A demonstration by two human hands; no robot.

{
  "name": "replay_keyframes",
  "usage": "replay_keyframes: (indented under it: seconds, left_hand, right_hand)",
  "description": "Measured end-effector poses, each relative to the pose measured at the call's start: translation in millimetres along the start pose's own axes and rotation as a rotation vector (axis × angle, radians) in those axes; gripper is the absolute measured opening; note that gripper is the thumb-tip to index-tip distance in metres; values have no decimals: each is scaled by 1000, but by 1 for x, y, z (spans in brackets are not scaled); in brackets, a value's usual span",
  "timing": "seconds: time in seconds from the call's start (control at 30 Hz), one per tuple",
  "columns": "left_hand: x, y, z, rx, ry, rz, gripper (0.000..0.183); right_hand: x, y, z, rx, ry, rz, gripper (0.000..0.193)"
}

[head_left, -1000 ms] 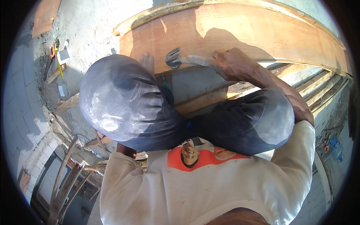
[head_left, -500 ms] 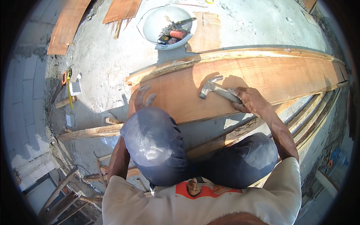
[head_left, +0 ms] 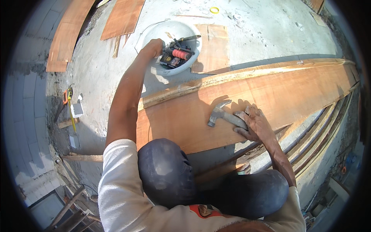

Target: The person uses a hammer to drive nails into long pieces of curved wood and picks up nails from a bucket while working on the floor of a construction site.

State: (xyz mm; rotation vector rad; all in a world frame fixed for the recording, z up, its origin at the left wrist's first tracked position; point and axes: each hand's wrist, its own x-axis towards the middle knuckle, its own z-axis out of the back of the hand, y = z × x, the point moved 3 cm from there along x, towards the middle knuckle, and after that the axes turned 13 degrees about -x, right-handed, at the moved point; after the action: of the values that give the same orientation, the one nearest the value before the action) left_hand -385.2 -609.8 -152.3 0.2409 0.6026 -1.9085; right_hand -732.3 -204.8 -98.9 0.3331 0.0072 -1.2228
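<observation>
My left hand (head_left: 154, 47) reaches into the left side of a white basin (head_left: 148, 36), beside the tools in it. Its fingers point down and are largely hidden, so what they touch does not show. The basin holds a tool with a red ribbed grip (head_left: 181, 54), a small black box (head_left: 168, 59) and several dark-handled tools. Over the plywood board (head_left: 174, 123), my right hand (head_left: 255, 123) has thumb and fingers around the handle end of a claw hammer (head_left: 228, 116). The hammer's metal head points left, close to the board's surface.
A rough timber strip (head_left: 232, 73) runs along the board's far edge. Long battens (head_left: 319, 133) lie to the right. At the left are a handsaw with an orange handle (head_left: 65, 96) and a yellow tape (head_left: 72, 112). Plywood pieces (head_left: 210, 48) lie beyond, with a yellow ring (head_left: 214, 10).
My left hand has left the board's near left edge and moved forward into the basin. My right hand stays at the hammer handle, its fingers now more spread.
</observation>
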Motion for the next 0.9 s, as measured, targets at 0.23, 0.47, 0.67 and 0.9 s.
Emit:
replay_keyframes:
  seconds: [0.23, 0.47, 0.67, 0.9]
  left_hand:
    - [10, -2, -22, 266, 40, 56, 27]
    - [18, -17, -12, 92, 46, 118, 27]
    - [46, 58, -37, -82, -25, 115, 19]
    - [8, -9, -52, -177, -119, 122, 20]
  right_hand:
    - [6, 6, -6, -21, -12, -6, 56]
    - [4, -6, -4, 50, 110, -36, 63]
    - [-2, -17, -7, 11, -90, 42, 60]
    - [-17, -15, -44, -46, -161, 86, 63]
